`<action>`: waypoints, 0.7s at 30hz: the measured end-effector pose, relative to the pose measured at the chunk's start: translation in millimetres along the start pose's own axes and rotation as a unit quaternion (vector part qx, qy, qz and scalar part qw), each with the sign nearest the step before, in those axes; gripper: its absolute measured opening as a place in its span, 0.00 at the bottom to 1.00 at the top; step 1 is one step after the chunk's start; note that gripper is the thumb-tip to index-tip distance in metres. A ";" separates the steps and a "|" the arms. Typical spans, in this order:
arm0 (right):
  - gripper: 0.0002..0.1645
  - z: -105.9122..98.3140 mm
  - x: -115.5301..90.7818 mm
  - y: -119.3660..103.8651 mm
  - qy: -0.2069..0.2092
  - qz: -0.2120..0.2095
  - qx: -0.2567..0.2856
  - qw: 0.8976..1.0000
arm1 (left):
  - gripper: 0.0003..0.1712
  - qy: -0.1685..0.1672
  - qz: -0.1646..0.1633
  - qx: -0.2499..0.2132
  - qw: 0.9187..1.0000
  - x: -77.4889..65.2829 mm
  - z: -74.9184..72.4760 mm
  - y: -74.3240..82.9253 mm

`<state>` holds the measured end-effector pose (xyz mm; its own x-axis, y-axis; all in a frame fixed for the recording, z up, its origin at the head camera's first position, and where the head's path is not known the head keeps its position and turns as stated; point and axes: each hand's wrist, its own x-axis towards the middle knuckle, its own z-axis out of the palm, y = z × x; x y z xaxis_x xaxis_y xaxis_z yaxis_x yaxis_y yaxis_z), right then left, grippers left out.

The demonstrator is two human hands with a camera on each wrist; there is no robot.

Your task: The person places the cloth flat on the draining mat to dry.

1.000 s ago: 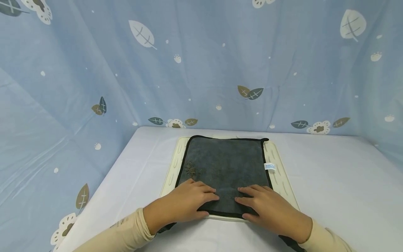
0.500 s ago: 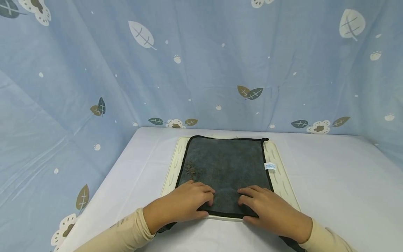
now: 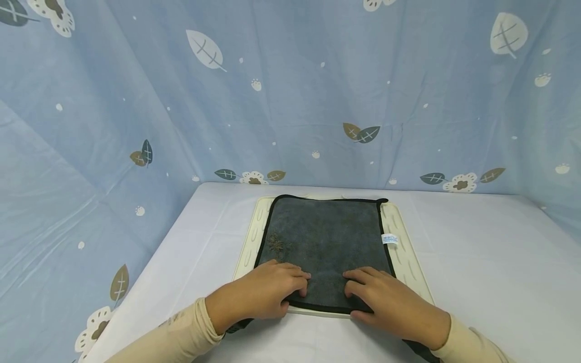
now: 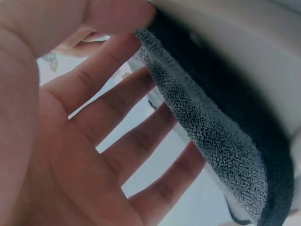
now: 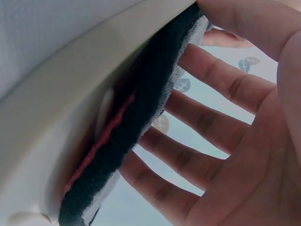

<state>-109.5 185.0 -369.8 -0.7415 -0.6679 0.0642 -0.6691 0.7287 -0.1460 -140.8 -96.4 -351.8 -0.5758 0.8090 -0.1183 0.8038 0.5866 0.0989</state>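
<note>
A dark grey towel-like cloth (image 3: pixel 327 234) with black edging lies over a cream tray (image 3: pixel 406 252) in the head view. Its left side bears a brownish patch (image 3: pixel 275 244), and a white tag (image 3: pixel 389 239) sticks out on the right. My left hand (image 3: pixel 270 291) rests on the near left part, fingers slightly bent, thumb by the front edge. The right hand (image 3: pixel 388 303) mirrors it on the near right part. Both wrist views show long, spread fingers (image 4: pixel 117 103) touching the fuzzy cloth, thumbs at its border. A thin red strip (image 5: pixel 101 146) shows under the border in the right wrist view.
The tray stands on a white-covered table (image 3: pixel 490 262), whose surface extends to both sides. Behind and to the left hangs a blue curtain (image 3: pixel 290 101) printed with leaves and flowers.
Both index fingers have drawn in and bent a little on the cloth. My left thumb has moved in closer to its fingers. Cloth and tray have stayed where they were.
</note>
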 end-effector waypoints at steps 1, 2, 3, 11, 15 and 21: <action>0.15 0.0 0.1 0.3 -0.001 0.000 0.001 1.000 | 0.17 0.001 0.000 -0.003 1.000 -0.2 0.2 -0.2; 0.15 -0.1 0.1 0.6 -0.003 0.000 0.002 1.000 | 0.17 0.002 0.000 -0.005 1.000 -0.3 0.5 -0.4; 0.15 -0.1 0.2 1.0 -0.004 0.000 0.004 1.000 | 0.17 0.007 0.001 -0.005 1.000 -0.2 0.9 -0.6; 0.16 -0.2 -0.6 2.7 -0.011 0.000 0.016 1.000 | 0.12 0.058 0.011 0.030 0.998 4.6 5.3 -2.9; 0.15 -0.1 -0.9 3.1 -0.010 -0.003 0.018 1.000 | 0.10 0.069 0.009 0.049 0.996 5.1 7.1 -4.3; 0.15 -1.3 -0.8 3.8 -0.012 -0.008 0.020 1.000 | 0.09 0.097 0.016 0.049 0.994 4.6 7.1 -5.9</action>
<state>-111.5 188.6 -369.2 -0.7291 -0.6830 0.0439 -0.6779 0.7119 -0.1836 -147.1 -96.4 -359.9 -0.5593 0.8254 0.0766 0.8279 0.5608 0.0018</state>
